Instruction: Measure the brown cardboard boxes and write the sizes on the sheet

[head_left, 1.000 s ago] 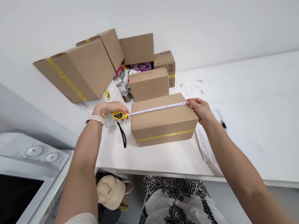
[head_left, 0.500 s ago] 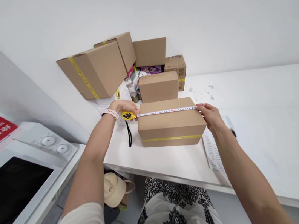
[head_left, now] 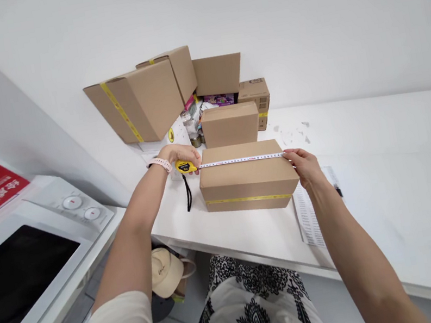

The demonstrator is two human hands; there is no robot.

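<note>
A closed cardboard box [head_left: 249, 183] with a yellow tape strip along its front side lies on the white table. Across its top, from the left edge to the right, runs the drawn-out blade of a tape measure [head_left: 186, 166]. The yellow and black case is at the box's left edge, gripped in my left hand [head_left: 183, 154], and a black wrist strap hangs from it. At the right edge my right hand [head_left: 302, 163] pinches the free end of the blade between thumb and fingers. A pink band sits on my left wrist.
Behind stand more cardboard boxes [head_left: 230, 125], with jars and packets among them. A large taped box [head_left: 139, 102] leans at the left. Printed sheets [head_left: 307, 215] lie right of the measured box. A white microwave [head_left: 58, 210] stands left; a cream cap [head_left: 166, 273] is below the table edge.
Both hands keep the tape stretched over the box in the same place. Only the whole view has shifted very slightly.
</note>
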